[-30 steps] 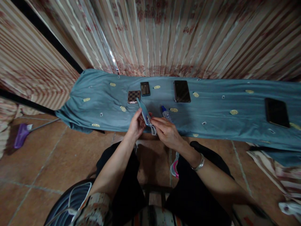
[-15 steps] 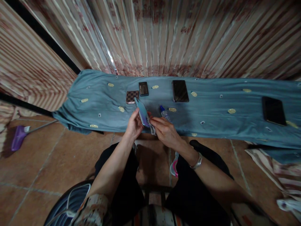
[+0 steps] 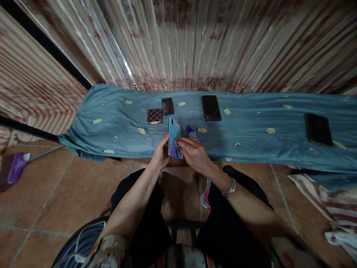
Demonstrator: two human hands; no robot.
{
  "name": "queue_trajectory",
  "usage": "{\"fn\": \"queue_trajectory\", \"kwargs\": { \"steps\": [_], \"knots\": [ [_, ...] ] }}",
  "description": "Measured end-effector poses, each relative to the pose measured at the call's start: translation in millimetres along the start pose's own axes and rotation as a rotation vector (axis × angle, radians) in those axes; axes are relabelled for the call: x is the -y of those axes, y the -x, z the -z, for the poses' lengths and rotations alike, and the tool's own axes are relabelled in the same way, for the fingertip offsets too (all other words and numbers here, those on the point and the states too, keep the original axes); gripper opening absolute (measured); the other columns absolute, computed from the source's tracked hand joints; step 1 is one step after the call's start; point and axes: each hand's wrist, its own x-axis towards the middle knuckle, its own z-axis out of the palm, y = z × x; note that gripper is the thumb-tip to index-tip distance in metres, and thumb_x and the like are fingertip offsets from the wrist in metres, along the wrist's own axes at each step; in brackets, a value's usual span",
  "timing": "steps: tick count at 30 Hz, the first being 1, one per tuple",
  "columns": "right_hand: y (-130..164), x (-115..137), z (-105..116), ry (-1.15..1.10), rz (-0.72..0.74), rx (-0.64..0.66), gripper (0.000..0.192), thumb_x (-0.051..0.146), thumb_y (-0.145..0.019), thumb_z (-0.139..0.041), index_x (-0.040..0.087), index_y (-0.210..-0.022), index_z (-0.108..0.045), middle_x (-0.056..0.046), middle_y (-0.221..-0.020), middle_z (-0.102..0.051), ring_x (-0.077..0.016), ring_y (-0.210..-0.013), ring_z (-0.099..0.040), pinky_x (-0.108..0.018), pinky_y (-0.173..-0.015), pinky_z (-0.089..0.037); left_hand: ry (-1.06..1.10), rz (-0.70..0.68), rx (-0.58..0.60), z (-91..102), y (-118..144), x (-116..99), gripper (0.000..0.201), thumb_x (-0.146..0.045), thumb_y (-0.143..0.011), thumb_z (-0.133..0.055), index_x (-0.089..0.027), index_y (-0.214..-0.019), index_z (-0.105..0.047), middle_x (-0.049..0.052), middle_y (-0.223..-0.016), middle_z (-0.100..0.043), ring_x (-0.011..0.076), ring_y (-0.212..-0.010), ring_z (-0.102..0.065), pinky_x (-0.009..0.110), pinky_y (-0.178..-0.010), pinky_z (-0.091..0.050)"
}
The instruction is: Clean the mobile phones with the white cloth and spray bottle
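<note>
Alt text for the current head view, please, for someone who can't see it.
A person's left hand holds a blue-and-purple phone while the right hand has what looks like a greyish cloth against its back. On the teal cover lie a checkered square item, a small dark item, a blue-capped bottle and two dark flat devices.

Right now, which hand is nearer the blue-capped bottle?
Right. The right hand is just in front of the blue-capped bottle; the left hand is farther left, holding the smartphone.

No readable text or labels.
</note>
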Motion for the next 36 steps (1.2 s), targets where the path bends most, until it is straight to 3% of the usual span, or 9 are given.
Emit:
{"fn": "queue_trajectory", "kwargs": {
  "steps": [8, 19, 36],
  "knots": [
    [-5.0, -10.2, -0.9, 0.014, -0.021, -0.039, 0.035, 0.016, -0.1, -0.04, 0.016, -0.116, -0.072, -0.015, -0.119, -0.073, -0.0269, -0.11, -0.068, -0.048, -0.104, -0.053, -0.004, 0.013, 0.015, -5.1, 7.4, 2.2, 0.013, -0.025, -0.08, -0.071, -0.015, -0.073, -0.072, 0.002, -0.072, -0.075, 0.0132, -0.066, -0.068, 0.025, -0.078, -0.053],
    [-12.3, -26.5, 0.9, 0.034, -0.092, -0.073, 0.033, 0.017, -0.098, -0.043, 0.02, -0.116, -0.07, -0.011, -0.118, -0.073, -0.0252, -0.108, -0.067, -0.044, -0.102, -0.053, -0.045, 0.113, 0.041, -6.2, 12.7, 5.5, 0.015, -0.026, -0.082, -0.07, -0.013, -0.075, -0.072, 0.003, -0.064, -0.071, 0.0163, -0.062, -0.069, 0.033, -0.082, -0.059],
    [-19.0, -45.6, -0.5, 0.067, -0.18, -0.111, 0.035, 0.016, -0.097, -0.042, 0.019, -0.118, -0.07, -0.011, -0.123, -0.071, -0.0254, -0.112, -0.066, -0.041, -0.103, -0.051, -0.047, 0.191, 0.129, 1.2, 11.3, 14.7, 0.018, -0.029, -0.081, -0.072, -0.013, -0.089, -0.072, 0.007, -0.082, -0.076, 0.025, -0.092, -0.075, 0.043, -0.094, -0.059]
  ]
}}
